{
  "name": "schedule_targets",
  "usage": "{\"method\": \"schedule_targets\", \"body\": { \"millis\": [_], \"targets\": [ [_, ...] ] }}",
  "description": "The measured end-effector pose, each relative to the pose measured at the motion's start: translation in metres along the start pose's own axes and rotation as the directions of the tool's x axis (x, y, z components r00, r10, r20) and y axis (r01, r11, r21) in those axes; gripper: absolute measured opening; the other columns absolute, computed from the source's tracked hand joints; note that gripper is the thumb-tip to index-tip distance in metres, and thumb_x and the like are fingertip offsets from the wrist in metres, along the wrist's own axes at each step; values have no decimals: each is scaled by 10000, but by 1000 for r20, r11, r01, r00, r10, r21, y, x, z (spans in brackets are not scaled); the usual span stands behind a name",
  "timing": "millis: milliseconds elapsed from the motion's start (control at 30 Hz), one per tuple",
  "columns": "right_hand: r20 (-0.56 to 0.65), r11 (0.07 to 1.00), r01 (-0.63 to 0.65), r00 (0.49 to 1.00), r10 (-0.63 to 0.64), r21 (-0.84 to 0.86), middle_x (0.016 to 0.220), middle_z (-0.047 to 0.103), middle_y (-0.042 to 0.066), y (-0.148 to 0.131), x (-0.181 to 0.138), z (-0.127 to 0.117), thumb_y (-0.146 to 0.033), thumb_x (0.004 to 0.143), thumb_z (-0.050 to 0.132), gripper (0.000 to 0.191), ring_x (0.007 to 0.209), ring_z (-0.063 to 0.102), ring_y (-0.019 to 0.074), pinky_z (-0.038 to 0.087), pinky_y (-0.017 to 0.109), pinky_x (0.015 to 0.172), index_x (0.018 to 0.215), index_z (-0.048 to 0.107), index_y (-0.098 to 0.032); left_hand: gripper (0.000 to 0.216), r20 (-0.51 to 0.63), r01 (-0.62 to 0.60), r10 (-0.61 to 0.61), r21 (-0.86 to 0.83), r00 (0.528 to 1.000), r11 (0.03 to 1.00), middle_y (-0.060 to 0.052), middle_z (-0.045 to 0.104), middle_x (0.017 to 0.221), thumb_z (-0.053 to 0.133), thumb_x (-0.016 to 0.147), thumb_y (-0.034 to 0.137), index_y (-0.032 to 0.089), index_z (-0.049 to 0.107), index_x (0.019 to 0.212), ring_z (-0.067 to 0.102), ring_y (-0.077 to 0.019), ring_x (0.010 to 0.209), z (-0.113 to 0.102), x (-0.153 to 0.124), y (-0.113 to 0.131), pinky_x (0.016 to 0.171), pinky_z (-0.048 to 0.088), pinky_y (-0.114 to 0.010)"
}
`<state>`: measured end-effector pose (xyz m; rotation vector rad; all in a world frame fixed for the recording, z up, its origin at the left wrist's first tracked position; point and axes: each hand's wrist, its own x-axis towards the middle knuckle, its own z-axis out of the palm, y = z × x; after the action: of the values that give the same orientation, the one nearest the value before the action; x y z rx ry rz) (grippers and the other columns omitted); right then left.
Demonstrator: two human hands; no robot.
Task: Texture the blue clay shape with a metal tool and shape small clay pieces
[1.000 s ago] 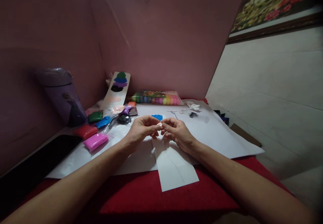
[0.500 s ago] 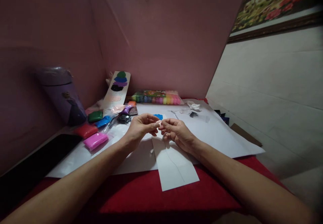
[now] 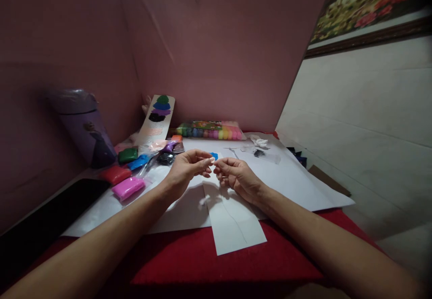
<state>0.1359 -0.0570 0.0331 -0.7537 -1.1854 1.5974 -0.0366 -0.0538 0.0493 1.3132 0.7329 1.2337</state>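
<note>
"Over the white card (image 3: pixel 236 229), what does the left hand (image 3: pixel 191 166) hold?"

"One small white bit (image 3: pixel 212 160), pinched between thumb and finger. The right hand (image 3: pixel 236 173) is right next to it, fingertips drawn close together; whether they grip anything, I cannot tell."

"And the packets on the left of the desk (image 3: pixel 202 265)?"

"Each shows one colour through clear wrapping: a pink packet (image 3: pixel 128 188), a red packet (image 3: pixel 115 176), a green packet (image 3: pixel 127 155) and a blue packet (image 3: pixel 138 162). A black packet (image 3: pixel 165 158) lies nearer the left hand."

"What fills the long clear bag (image 3: pixel 216 132) at the back?"

"Coloured pieces in a row, green at the left end, then blue, purple and yellow, with pink at the right."

"The purple cup (image 3: pixel 84 130)?"

"It stands beside the packets, near the pink wall (image 3: pixel 209 56); its inside is hidden."

"Anything held on the right?"

"A small clear wrapper (image 3: pixel 274 158) lies on the white paper (image 3: pixel 293 186), a black lump (image 3: pixel 258 153) at its left end, near a white lump (image 3: pixel 259 142)."
</note>
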Motion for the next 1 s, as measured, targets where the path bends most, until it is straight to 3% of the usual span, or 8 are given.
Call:
{"method": "schedule_targets", "body": {
  "millis": [167,333,533,667,833,1000],
  "targets": [
    [-43,999,37,998,-38,-28,640,589,-8,-3,-1,3,-305,698,716,207,485,483,71,334,205,461,788,621,-144,242,15,-11,12,-16,1000,1000,-33,657,697,778,676,286,126,620,764,565,-92,549,-3,1,-2,508,452,-214],
    [-26,993,91,995,-93,-76,582,544,-28,-2,-2,5,-267,763,555,121,444,461,84,347,212,439,691,511,-180,374,22,44,-43,-57,999,997,-38,651,741,753,708,304,141,611,1014,584,-110,593,-1,-1,1,536,469,-228],
    [11,997,73,997,-73,-19,478,439,-63,-3,-3,4,-339,813,516,276,377,343,72,267,205,370,603,399,-205,311,58,50,-51,14,997,999,5,577,681,718,738,391,135,623,887,503,-69,505,0,-2,-1,446,403,-195],
    [37,996,78,996,-76,-44,508,482,-55,-3,-3,5,-461,797,611,343,396,397,68,309,206,391,639,483,-185,323,84,77,-81,47,993,996,17,565,619,710,739,430,143,578,807,484,-68,470,0,-2,-1,430,384,-192],
    [78,992,112,991,-107,-57,606,561,-33,-2,-2,5,-358,777,670,210,482,478,75,389,211,474,851,620,-167,339,89,85,-89,47,992,995,-2,600,655,723,721,437,143,580,812,530,-85,515,0,-3,-1,471,416,-206],
    [75,995,91,993,-87,-46,516,523,-56,-4,-4,6,-347,774,659,191,395,414,65,314,199,382,739,607,-167,341,42,85,-87,47,995,995,-12,609,650,750,694,411,136,592,818,531,-87,510,-1,-2,-2,477,412,-208]
  ]
}}
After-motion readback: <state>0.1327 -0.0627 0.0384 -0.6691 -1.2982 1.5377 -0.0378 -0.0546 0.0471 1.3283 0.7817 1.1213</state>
